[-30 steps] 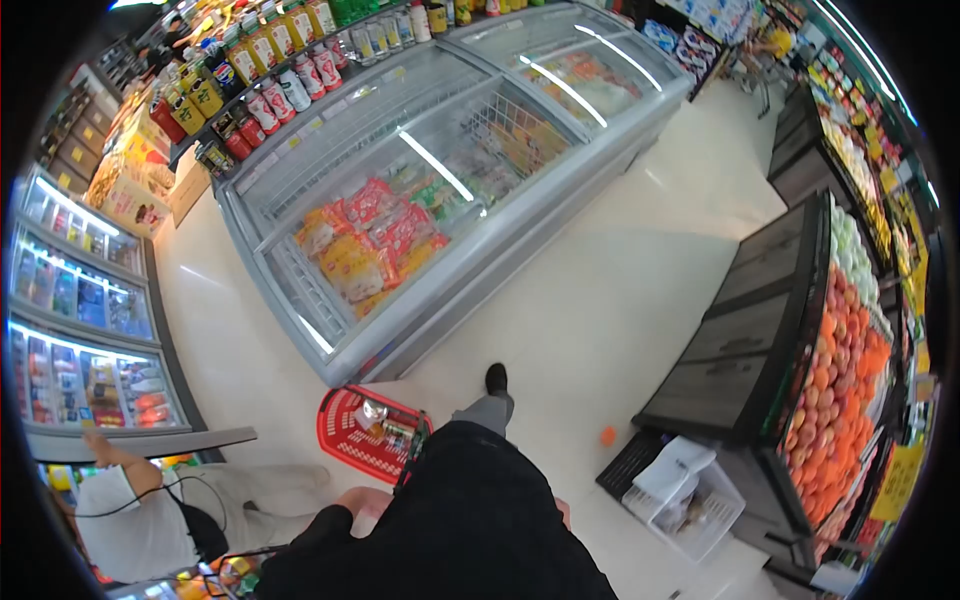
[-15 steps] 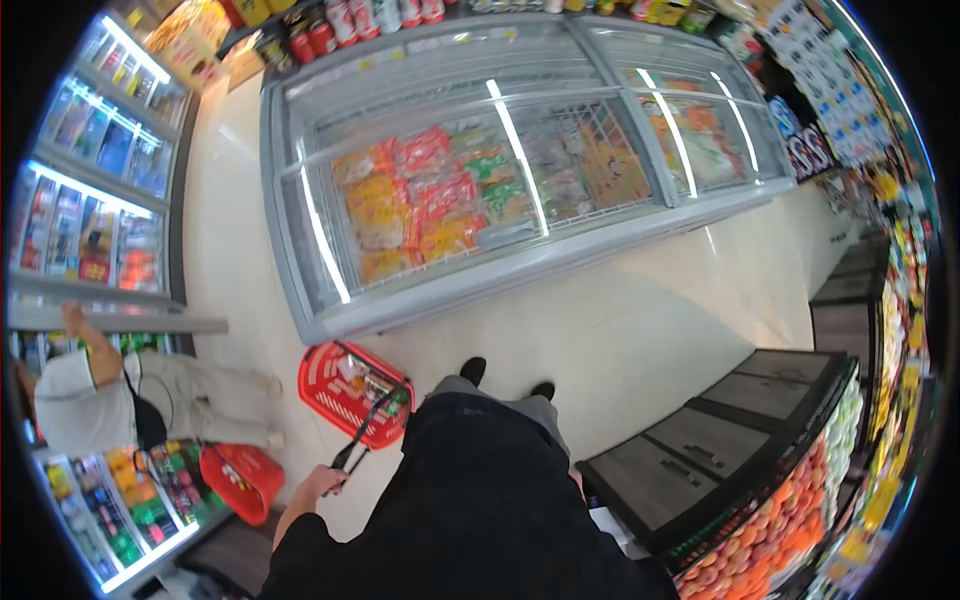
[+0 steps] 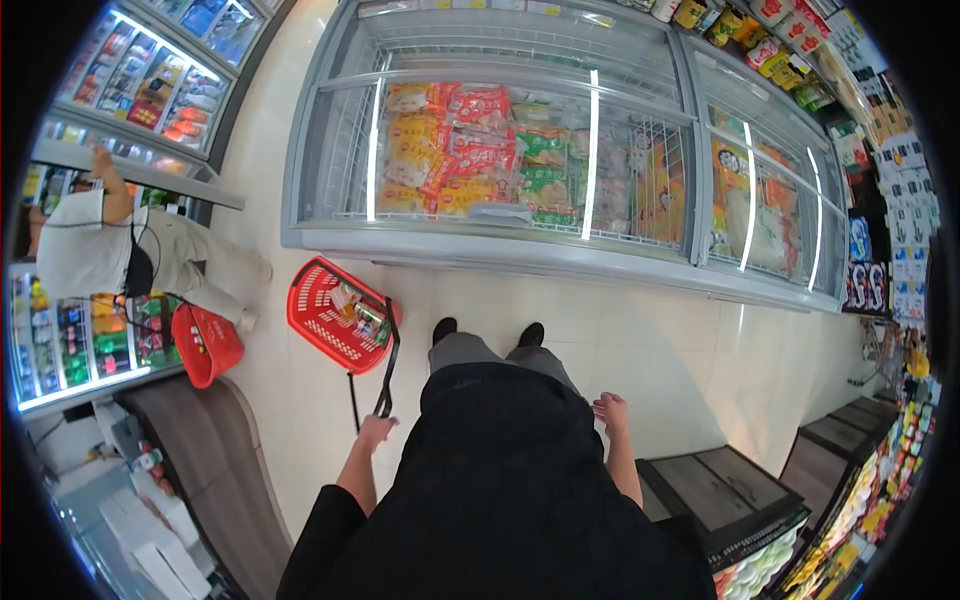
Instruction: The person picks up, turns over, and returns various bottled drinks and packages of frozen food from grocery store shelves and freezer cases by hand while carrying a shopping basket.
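My left hand [image 3: 376, 432] is closed round the black handle [image 3: 386, 385] of a red shopping basket [image 3: 310, 315]. The basket stands on the floor at my front left, with a few packaged goods [image 3: 362, 315] inside, too small to name. My right hand [image 3: 610, 408] hangs at my side, loosely open, touching nothing. Directly in front of me is a glass-topped chest freezer [image 3: 480, 245]. Through its lid show red, yellow and green bags of frozen food [image 3: 455, 150].
To the left a person [image 3: 90, 240] reaches to an open fridge door [image 3: 140, 170], a second red basket [image 3: 207, 345] beside them. Dark display cabinets [image 3: 735, 485] with produce stand at right. A brown curved counter [image 3: 205, 450] is behind left. Shelves [image 3: 770, 50] line the freezer's far side.
My view has turned to the right and the freezer is now squarely ahead and nearer. The basket has come along in my left hand. My right hand has come into view.
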The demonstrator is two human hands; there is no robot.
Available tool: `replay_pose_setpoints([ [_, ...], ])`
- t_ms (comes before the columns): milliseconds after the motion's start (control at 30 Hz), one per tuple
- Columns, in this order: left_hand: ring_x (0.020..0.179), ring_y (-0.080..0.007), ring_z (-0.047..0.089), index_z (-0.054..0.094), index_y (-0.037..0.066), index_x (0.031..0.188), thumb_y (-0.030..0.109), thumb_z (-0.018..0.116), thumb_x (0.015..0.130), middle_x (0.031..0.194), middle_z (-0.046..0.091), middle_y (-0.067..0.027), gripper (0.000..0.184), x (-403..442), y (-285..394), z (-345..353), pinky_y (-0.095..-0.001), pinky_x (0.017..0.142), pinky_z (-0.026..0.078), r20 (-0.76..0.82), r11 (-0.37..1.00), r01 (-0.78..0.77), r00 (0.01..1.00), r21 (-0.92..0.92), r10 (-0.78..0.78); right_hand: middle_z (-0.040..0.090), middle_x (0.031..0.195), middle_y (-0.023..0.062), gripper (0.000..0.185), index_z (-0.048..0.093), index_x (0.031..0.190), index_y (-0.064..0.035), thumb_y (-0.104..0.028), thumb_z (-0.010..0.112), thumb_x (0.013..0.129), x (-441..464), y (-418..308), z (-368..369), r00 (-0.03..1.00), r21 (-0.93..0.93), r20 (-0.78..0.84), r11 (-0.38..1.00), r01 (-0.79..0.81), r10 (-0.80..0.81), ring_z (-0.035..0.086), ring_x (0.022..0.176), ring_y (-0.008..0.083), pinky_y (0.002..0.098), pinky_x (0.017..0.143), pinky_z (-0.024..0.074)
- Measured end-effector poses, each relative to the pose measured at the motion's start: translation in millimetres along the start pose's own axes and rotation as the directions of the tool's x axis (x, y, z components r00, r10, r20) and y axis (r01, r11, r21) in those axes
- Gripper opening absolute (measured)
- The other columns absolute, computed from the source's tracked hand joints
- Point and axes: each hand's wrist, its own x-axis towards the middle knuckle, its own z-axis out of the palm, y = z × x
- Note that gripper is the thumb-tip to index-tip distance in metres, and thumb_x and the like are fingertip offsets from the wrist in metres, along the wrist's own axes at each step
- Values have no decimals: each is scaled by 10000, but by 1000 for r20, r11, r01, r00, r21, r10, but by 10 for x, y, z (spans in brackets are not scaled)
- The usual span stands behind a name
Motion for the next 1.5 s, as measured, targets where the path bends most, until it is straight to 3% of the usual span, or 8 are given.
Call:
replay_pose_setpoints([
  [167, 424, -198, 469, 567, -58, 617, 220, 631, 727, 507, 502, -108, 306, 32, 1081, 878, -353, 410, 345, 4, 847, -24, 1000, -530, 30, 637, 921, 126, 337, 536, 1132, 1, -195, 522, 858, 312, 205, -719, 998, -14, 10, 998, -66, 66, 639, 777, 215, 343, 660, 494],
  [567, 427, -225, 497, 519, -2, 625, 181, 562, 759, 489, 474, -105, 231, 840, 2627, 498, -378, 422, 374, -194, 878, -115, 981, -464, 27, 599, 688, 58, 231, 663, 869, 44, -132, 518, 831, 94, 514, -1183, 997, -285, -50, 958, 37, -53, 550, 638, 121, 241, 558, 419],
  [733, 563, -268, 642, 541, -24, 685, 65, 573, 723, 567, 599, -137, 102, 1458, 1646, 755, -385, 518, 492, -126, 863, -432, 871, 263, 474, 560, 680, 50, 178, 597, 896, 11, -134, 507, 846, -71, 403, -1177, 987, -231, 51, 959, 161, -154, 570, 633, 132, 240, 516, 392],
  [867, 420, -221, 541, 543, -15, 644, 205, 637, 751, 481, 530, -98, 262, 869, 1596, 693, -349, 455, 443, -33, 932, 12, 999, -362, -26, 602, 750, 79, 229, 580, 1007, 23, -130, 509, 853, -172, -349, -739, 999, -263, -2, 964, -43, 44, 596, 649, 156, 247, 528, 426],
  [1167, 591, -165, 564, 625, -10, 795, 261, 644, 806, 634, 586, -73, 272, 752, 964, 269, -324, 539, 450, 319, 970, -242, 918, -19, 235, 646, 920, 113, 312, 565, 1118, 38, -167, 526, 886, 155, -2381, 897, 869, -246, 163, 834, 495, -468, 635, 808, 167, 266, 693, 496],
  [1233, 607, -160, 585, 644, -23, 798, 322, 575, 847, 683, 632, -111, 356, 1079, 837, 197, -317, 573, 460, 22, 926, -185, 979, -328, 203, 639, 962, 137, 320, 545, 1142, 42, -162, 516, 898, 18, -2870, 1352, 829, -176, 233, 816, 550, -508, 638, 831, 188, 283, 726, 503],
  [1333, 627, -146, 606, 643, -25, 850, 250, 494, 852, 697, 638, -95, 313, 342, 2592, -662, -284, 566, 454, -166, 766, -322, 946, -556, 277, 627, 975, 169, 344, 507, 1146, 60, -165, 554, 890, -209, -3253, 1952, 884, 197, 330, 940, 277, -330, 639, 891, 253, 344, 798, 512],
  [1500, 780, -197, 627, 555, 5, 1061, 327, 529, 906, 967, 629, -121, 359, 292, 4133, -690, -272, 664, 472, 192, 543, -82, 883, -835, 429, 589, 1056, 191, 323, 501, 1085, 54, -203, 563, 899, -153, -3264, 2534, 875, 365, 436, 930, 40, -209, 604, 983, 275, 361, 844, 492],
])
